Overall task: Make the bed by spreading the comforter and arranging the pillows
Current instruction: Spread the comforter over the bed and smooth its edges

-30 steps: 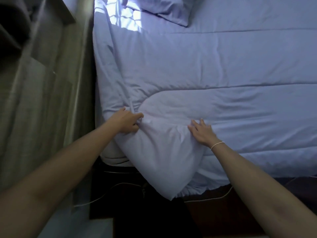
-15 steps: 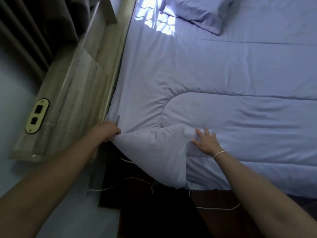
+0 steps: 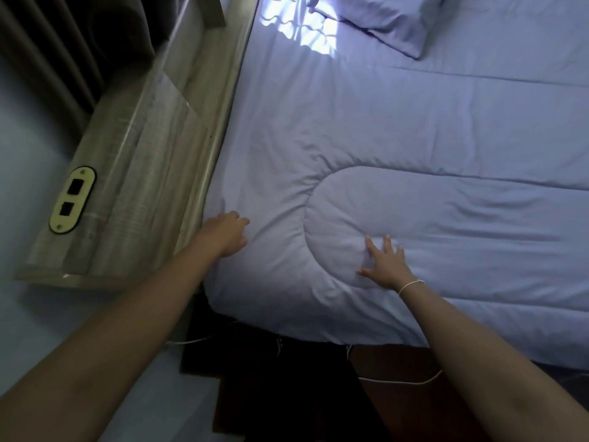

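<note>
A lavender comforter [image 3: 414,138] lies spread over the bed, its near left corner flat on the mattress. My left hand [image 3: 227,233] is at the bed's left edge, fingers curled into the comforter's fabric. My right hand [image 3: 386,263] lies flat on the comforter with its fingers spread, just inside a curved quilting seam. One pillow [image 3: 385,20] in the same lavender sits at the top of the bed, beside a patch of sunlight.
A wooden ledge [image 3: 143,161] runs along the bed's left side, with a socket plate [image 3: 72,204] on it. Dark curtains [image 3: 63,43] hang at the top left. A white cable [image 3: 401,381] lies on the dark floor below the bed's near edge.
The folded-over comforter corner has been pulled left and laid flat over the bed's corner. My left hand moved left with it. My right hand stayed pressed on the comforter.
</note>
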The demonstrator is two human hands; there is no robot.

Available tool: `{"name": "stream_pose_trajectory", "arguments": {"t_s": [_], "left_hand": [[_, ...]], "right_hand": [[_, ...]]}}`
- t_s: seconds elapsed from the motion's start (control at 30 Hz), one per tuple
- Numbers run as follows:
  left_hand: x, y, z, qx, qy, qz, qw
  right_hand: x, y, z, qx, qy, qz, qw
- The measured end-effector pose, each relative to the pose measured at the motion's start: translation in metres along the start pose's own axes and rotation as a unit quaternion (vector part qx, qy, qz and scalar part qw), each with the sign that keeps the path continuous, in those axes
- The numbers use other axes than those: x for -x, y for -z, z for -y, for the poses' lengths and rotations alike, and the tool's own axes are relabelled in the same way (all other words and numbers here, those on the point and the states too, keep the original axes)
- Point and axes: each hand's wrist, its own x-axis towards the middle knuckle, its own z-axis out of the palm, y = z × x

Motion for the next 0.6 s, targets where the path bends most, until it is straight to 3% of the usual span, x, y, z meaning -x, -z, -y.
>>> {"name": "stream_pose_trajectory", "arguments": {"t_s": [0.17, 0.33, 0.47, 0.6], "left_hand": [[-0.002, -0.019, -0.021, 0.047, -0.004, -0.024, 0.999], [-0.008, -0.038, -0.033, 0.112, 0.038, -0.084, 0.989], [-0.026, -0.054, -0.039, 0.214, 0.116, -0.166, 0.956], [-0.056, -0.071, -0.032, 0.249, 0.17, -0.257, 0.918]], "right_hand": [[0.007, 0.001, -0.001, 0.007, 0.004, -0.006, 1.0], [0.02, 0.004, 0.017, 0.007, 0.021, -0.112, 0.994], [0.001, 0.009, 0.041, 0.0, 0.102, -0.178, 0.979], [-0.039, 0.024, 0.081, 0.007, 0.176, -0.248, 0.953]]}}
